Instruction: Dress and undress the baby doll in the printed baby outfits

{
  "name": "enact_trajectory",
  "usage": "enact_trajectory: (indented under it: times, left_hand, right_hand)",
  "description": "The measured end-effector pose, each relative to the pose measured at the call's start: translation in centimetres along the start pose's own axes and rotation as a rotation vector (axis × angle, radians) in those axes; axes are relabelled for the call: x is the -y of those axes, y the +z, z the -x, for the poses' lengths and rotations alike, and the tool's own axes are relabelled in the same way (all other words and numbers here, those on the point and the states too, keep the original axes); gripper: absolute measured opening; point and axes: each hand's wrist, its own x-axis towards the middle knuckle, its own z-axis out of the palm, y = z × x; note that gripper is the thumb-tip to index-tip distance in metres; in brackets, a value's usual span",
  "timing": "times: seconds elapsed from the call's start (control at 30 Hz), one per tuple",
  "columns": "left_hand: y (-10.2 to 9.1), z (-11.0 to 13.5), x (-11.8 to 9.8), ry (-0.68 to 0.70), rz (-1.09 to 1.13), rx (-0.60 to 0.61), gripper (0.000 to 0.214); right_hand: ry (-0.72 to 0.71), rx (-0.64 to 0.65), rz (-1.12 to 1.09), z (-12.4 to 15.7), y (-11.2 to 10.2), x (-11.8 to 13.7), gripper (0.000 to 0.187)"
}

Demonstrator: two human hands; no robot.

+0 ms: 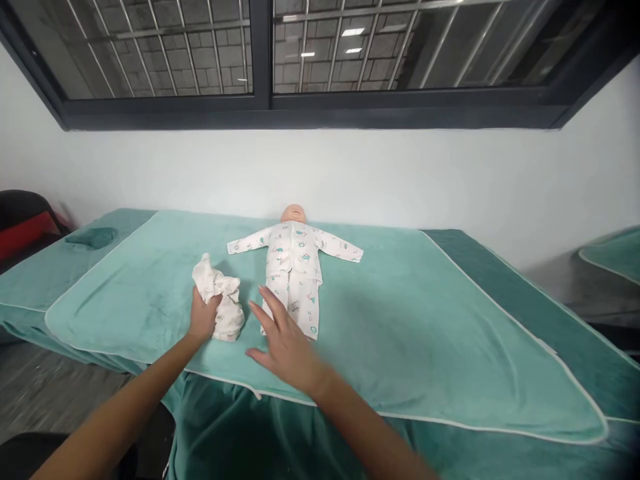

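Note:
A baby doll (294, 261) in white printed pyjamas lies on its back on a light green blanket (400, 313), arms spread, head toward the wall. A crumpled white cloth (220, 297) sits to the left of its legs. My left hand (203, 317) is closed on the left side of that cloth. Fingers spread, my right hand (283, 343) hovers open just in front of the doll's feet, holding nothing.
The blanket covers a darker green table (500, 267) set against a white wall under a barred window. A dark green pad (93, 237) lies at the table's far left. A black and red chair (23, 223) stands at the left edge.

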Motion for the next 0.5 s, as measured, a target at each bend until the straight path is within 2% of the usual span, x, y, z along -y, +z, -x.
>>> enact_trajectory:
  times: [0.07,0.13,0.2,0.27,0.37,0.43,0.5]
  left_hand:
    - [0.0,0.2,0.0,-0.003,0.046,0.015,0.057]
    - [0.0,0.3,0.0,0.016,0.076,0.057,0.058]
    - [-0.1,0.3,0.3,0.04,0.084,0.085,0.056]
    - [-0.3,0.3,0.7,0.041,0.105,0.067,0.052]
    - [-0.5,0.2,1.2,-0.018,0.218,0.052,0.049]
    - [-0.6,-0.1,1.4,-0.102,0.346,0.109,0.051]
    - [-0.9,-0.7,1.4,-0.21,0.519,0.166,0.052]
  right_hand:
    - [-0.043,0.13,0.001,-4.9,1.1,-1.2,0.128]
    - [-0.016,0.282,0.013,-9.0,3.4,-2.3,0.135]
    - [0.06,0.451,0.006,-11.7,6.2,-2.9,0.14]
    - [0.148,0.54,-0.041,-12.9,8.7,-3.1,0.138]
    - [0.215,0.483,-0.097,-12.5,10.7,-3.0,0.114]
    - [0.245,0.398,-0.117,-11.7,11.0,-2.8,0.095]
    - [0.298,0.329,-0.141,-11.2,10.9,-2.5,0.085]
